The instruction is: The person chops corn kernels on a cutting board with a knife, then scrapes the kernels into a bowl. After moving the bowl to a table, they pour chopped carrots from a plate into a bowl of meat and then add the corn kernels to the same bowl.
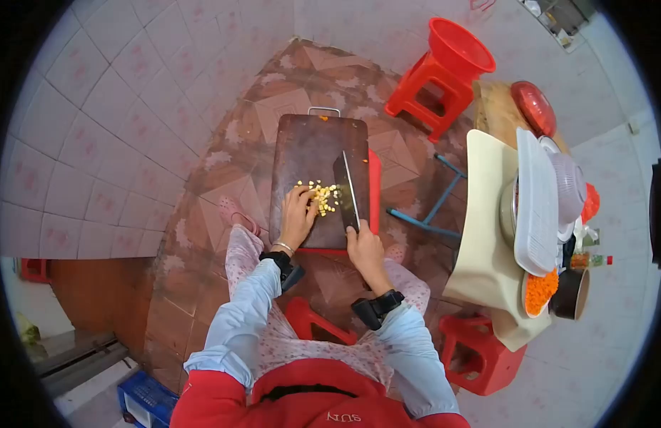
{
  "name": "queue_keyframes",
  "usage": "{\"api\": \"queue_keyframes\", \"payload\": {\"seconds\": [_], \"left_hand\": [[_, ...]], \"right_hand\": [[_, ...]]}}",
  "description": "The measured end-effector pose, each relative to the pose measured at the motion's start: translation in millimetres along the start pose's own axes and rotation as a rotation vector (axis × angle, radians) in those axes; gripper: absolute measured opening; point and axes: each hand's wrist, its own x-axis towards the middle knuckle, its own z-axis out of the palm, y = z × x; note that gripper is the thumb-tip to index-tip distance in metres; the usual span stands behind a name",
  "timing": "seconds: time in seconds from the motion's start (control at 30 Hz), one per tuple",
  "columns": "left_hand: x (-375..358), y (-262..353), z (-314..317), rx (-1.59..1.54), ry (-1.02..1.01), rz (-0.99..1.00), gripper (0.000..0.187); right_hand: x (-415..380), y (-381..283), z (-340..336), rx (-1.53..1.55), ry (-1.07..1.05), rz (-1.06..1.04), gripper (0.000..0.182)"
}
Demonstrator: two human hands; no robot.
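A brown cutting board [302, 143] with a metal handle lies on a red stool between my legs. Small yellow diced pieces [326, 202] are heaped near its middle. At their left edge rests my left hand [298, 214], its fingertips bent against the pieces; whether it grips any is too small to tell. My right hand [364, 246] is closed round the handle of a cleaver [347, 192], whose blade stands on the board just right of the pieces and points away from me.
To the right, a cream-covered table [480, 214] holds a white lid [534, 207], bowls and a dish of shredded orange food [540, 291]. A red stool [434, 89] with a red basin [460, 46] stands at the back right, another red stool [480, 353] at the lower right.
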Motion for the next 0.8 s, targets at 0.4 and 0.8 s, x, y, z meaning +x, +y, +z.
{"api": "queue_keyframes", "payload": {"seconds": [0.4,0.8], "left_hand": [[-5,27,30,0.12,0.135,-0.049,0.028],[-8,23,32,0.12,0.148,-0.03,0.025]], "right_hand": [[23,-15,-21,-0.103,0.057,-0.089,0.029],[26,-22,-23,-0.115,0.011,-0.077,0.028]]}}
